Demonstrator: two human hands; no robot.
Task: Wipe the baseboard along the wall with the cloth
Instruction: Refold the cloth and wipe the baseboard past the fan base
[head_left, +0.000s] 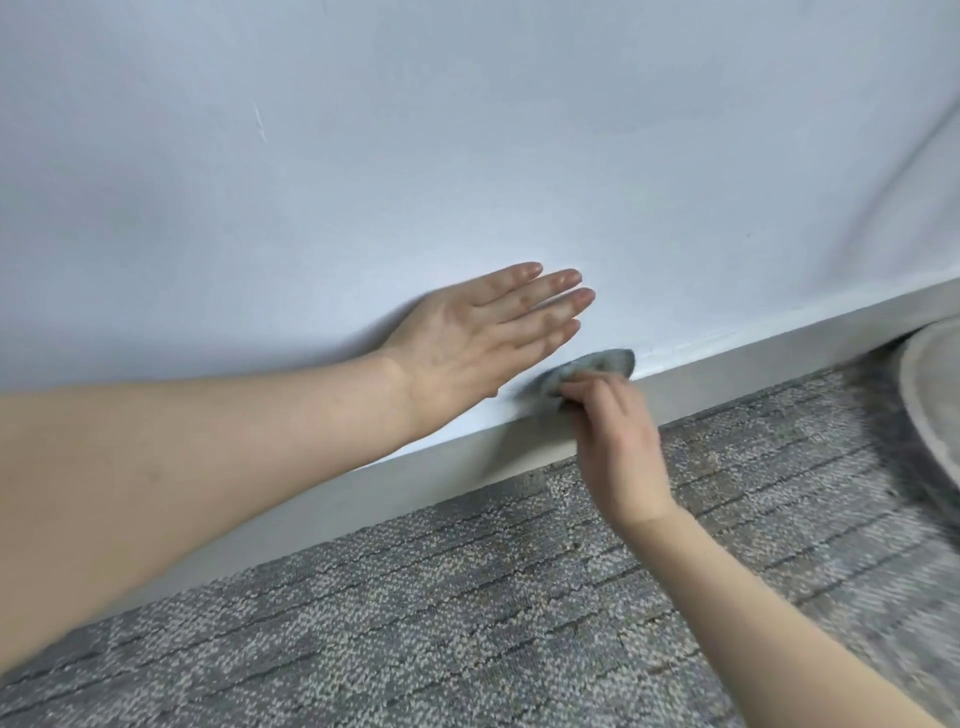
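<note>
While we are bracing our spread left hand (483, 338) flat against the wall (467, 156), our right hand (618, 441) is pinching the cloth (597, 366) onto the baseboard (727, 371) top edge.

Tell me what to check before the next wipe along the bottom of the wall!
1. Cloth held in the right hand: ok.
2. Cloth touching the top edge of the baseboard: ok.
3. Left hand flat on the wall, steadying: ok.
4. Baseboard further right free to wipe: not ok, a round grey object sits close at the far right.
5. Cloth clean enough: cannot tell.
6. Carpet free of things by the hands: ok.
</note>
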